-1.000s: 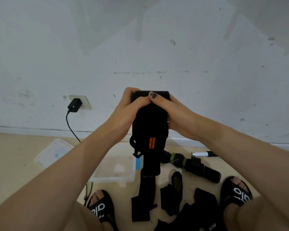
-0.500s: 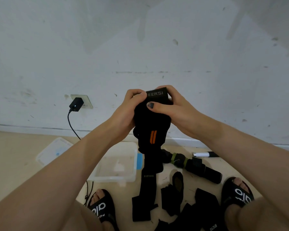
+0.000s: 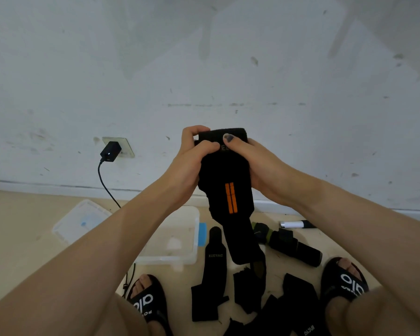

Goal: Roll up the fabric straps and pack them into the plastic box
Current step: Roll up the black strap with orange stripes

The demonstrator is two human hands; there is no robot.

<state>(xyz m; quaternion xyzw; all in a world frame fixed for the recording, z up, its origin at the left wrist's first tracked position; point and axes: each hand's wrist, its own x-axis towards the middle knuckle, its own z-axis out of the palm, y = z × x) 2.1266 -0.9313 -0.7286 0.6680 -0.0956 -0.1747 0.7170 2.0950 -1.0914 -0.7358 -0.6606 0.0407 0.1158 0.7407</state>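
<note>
I hold a black fabric strap with two orange stripes (image 3: 230, 202) up in front of the wall. Its top end is rolled between my left hand (image 3: 192, 161) and my right hand (image 3: 252, 161), both closed on the roll. The loose tail hangs down to about knee height. Below it on the floor lie several other black straps (image 3: 211, 282). The clear plastic box (image 3: 194, 234) stands open on the floor left of them, partly hidden by my left forearm. I cannot see any strap inside it.
The box lid (image 3: 75, 221) lies to the left of the box. A charger (image 3: 110, 151) plugged into the wall socket trails a black cable down past the box. A rolled dark strap (image 3: 294, 246) and a white-tipped pen (image 3: 294, 224) lie right. My sandalled feet flank the pile.
The roll at the top has turned further and taken in more strap. The hanging tail is shorter, and its end has lifted off the floor pile.
</note>
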